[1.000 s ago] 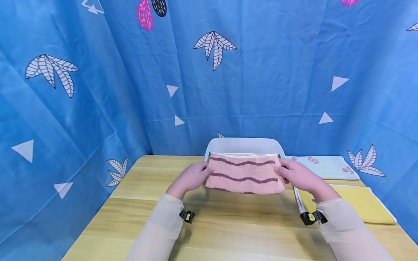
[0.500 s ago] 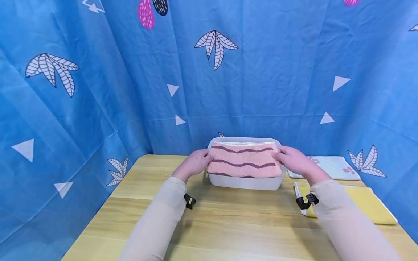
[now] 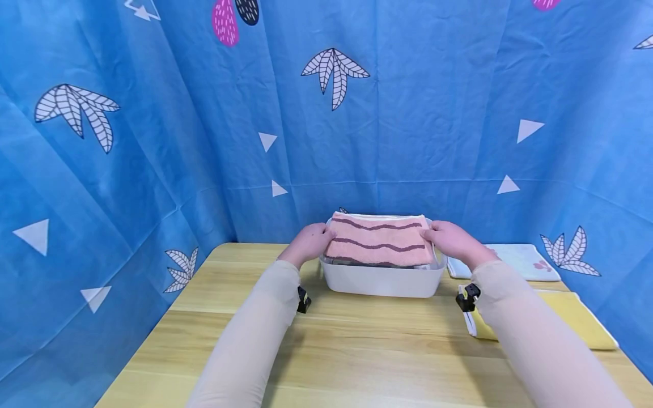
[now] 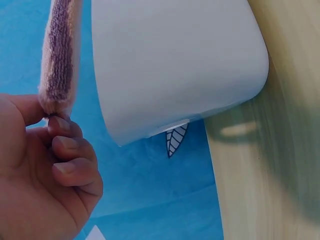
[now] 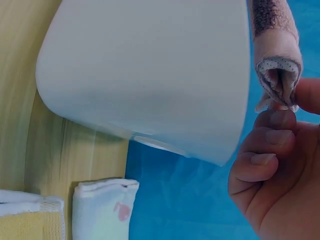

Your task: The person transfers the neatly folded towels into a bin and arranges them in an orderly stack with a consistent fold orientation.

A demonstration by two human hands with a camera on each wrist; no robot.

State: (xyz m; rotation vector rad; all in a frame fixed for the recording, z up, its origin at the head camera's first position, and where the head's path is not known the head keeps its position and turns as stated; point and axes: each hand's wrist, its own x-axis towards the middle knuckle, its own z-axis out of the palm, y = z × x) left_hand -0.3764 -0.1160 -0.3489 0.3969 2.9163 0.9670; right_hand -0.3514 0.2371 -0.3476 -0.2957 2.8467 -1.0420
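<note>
Centrally, a folded pink terry towel with wavy purple stripes [image 3: 377,241] is suspended over a white plastic bin [image 3: 382,281], spanning most of its length. The left hand [image 3: 312,241] pinches one short end between thumb and forefinger, its other fingers curled below; the right hand [image 3: 451,238] grasps the opposite end in the same manner. This paired grip presumably keeps the folded layers together and the towel stretched level, since a hold at one end would probably let it sag. Both wrist views show the towel's ends above the rim and apart from it. In the right wrist view the end opens as a loop of layers with a pale hem, pinched at its lower side, apparently to stop the fold from spreading. In the head view the towel tilts towards the wearer, its near edge the lower, and masks most of the bin's interior; what lies inside cannot be told.

The bin stands upright at the far part of the wooden table [image 3: 367,351], before a blue patterned curtain [image 3: 433,141], a position that seems chosen so both arms can reach its ends. To the right, a pale floral towel [image 3: 520,263] and, nearer, a yellow towel with white edging [image 3: 576,320] lie folded flat, perhaps set aside there to remain within reach.
</note>
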